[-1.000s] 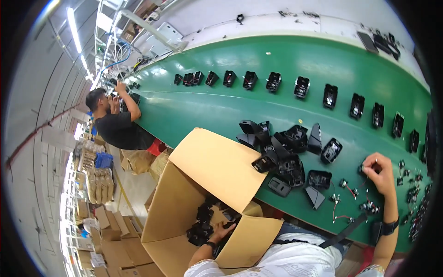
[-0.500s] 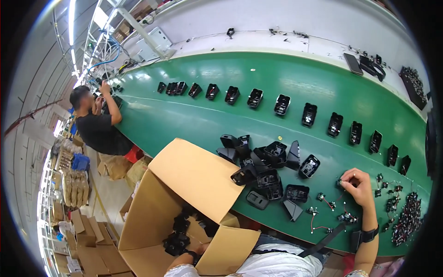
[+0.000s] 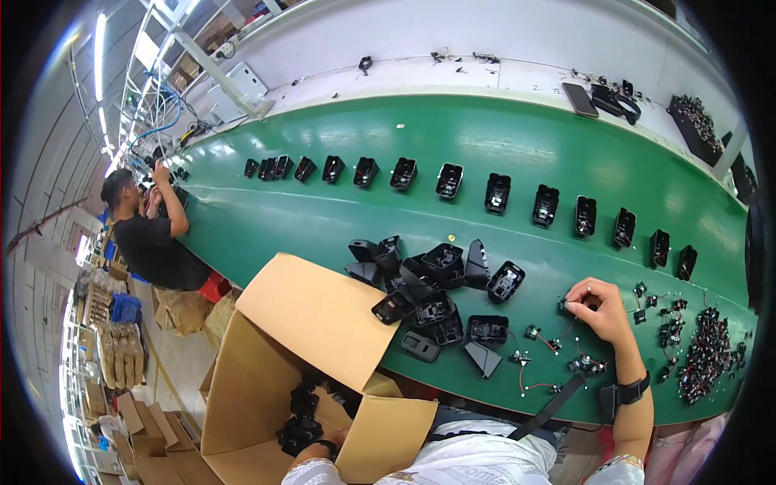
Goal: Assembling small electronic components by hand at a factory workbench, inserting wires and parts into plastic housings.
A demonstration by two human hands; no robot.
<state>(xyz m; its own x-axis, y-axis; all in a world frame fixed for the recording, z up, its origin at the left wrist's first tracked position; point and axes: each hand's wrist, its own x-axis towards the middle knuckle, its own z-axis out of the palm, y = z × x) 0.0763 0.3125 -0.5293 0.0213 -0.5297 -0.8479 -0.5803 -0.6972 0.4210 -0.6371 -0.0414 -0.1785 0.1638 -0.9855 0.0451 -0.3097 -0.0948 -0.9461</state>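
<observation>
My right hand (image 3: pixel 602 311) rests over the green bench with thumb and fingers pinched on a small wired part (image 3: pixel 563 306), dark and mostly covered by the fingertips. Close by lie several loose wired parts (image 3: pixel 590 365) with thin red leads. My left hand (image 3: pixel 333 440) reaches into an open cardboard box (image 3: pixel 323 303); a flap and the box wall hide its fingers. Inside the box, black plastic pieces (image 3: pixel 301 432) lie near that hand. Between the box and my right hand is a jumbled heap of black plastic housings (image 3: pixel 434 305).
A row of black housings (image 3: pixel 497 194) runs along the green bench (image 3: pixel 323 210). At the right sits a pile of small wired parts (image 3: pixel 707 356). The back ledge holds a phone (image 3: pixel 579 99) and a dark tray (image 3: pixel 695 129). Another person (image 3: pixel 153 230) works at the far left.
The view has shifted, so the bench items appear farther left. My right hand keeps its pinch over the bench, and my left hand stays inside the box.
</observation>
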